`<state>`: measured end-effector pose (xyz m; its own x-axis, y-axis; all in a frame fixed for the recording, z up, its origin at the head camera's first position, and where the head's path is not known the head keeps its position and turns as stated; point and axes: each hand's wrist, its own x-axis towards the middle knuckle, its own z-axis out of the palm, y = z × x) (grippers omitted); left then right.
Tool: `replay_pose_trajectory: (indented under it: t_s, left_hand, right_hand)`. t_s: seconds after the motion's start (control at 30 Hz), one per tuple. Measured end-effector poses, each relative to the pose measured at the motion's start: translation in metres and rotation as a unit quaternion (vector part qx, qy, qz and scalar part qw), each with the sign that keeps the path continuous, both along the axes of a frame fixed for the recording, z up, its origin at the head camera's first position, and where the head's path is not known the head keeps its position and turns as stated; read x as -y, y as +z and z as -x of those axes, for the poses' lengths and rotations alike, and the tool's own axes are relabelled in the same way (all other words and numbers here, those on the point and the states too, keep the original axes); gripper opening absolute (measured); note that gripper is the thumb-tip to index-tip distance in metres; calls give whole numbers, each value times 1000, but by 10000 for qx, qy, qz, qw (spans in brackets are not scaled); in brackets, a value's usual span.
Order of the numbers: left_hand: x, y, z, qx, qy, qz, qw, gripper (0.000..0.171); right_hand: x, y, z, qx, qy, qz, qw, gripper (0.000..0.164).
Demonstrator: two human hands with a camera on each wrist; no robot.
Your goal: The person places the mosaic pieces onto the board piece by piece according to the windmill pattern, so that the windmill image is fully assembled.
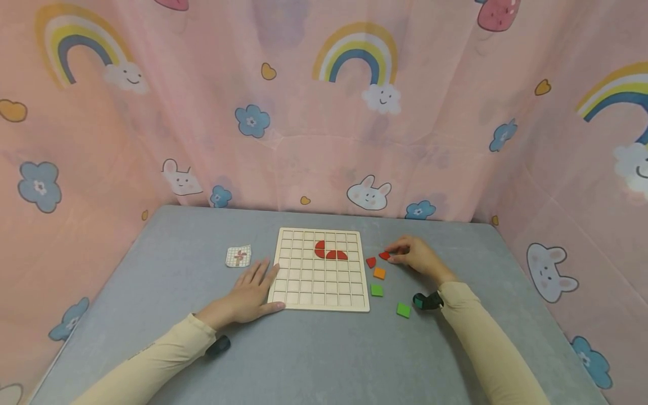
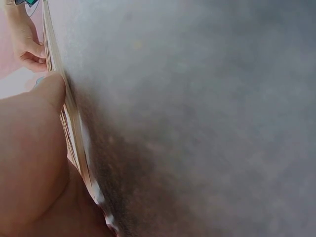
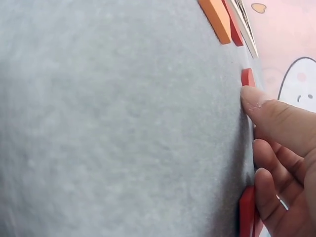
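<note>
A square wooden grid board [image 1: 304,281] lies on the table with several red quarter-round pieces [image 1: 320,250] in its upper middle. My left hand [image 1: 250,295] rests along the board's left edge, fingers straight and spread, thumb at the near corner. To the right of the board, my right hand [image 1: 417,256] pinches a red piece [image 1: 385,255] between thumb and fingers, low over the table. Another red piece [image 1: 371,262] lies just left of it. In the right wrist view, a further red piece [image 3: 247,212] is beside the curled fingers; the hand hides it from the head view.
An orange square [image 1: 379,273] and a green square [image 1: 377,290] lie along the board's right side, with a second green square [image 1: 403,310] nearer me. A small paper card [image 1: 238,256] with a grid pattern sits left of the board. A printed pink curtain [image 1: 304,169] surrounds the table.
</note>
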<state>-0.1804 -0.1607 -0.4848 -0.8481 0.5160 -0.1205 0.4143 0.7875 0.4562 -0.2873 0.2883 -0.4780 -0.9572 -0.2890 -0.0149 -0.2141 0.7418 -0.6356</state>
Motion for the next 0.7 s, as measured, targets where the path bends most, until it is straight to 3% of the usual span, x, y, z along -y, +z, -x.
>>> replay_pose_trajectory:
  t_s: [0.23,0.57,0.7]
  left_hand:
    - [0,-5,1,-46,51,76,9999,96]
    - [0,1,-1,38,32,-52,10000,96]
    - [2,-6,1,8,40,60,10000,98]
  right_hand:
    - [0,-3,-2,-249,-78,-4,9997,22]
    - [3,-3,-6,-425,-208,116,9988,23]
    - [5,-4,-8,-491,-228,205,9983,24]
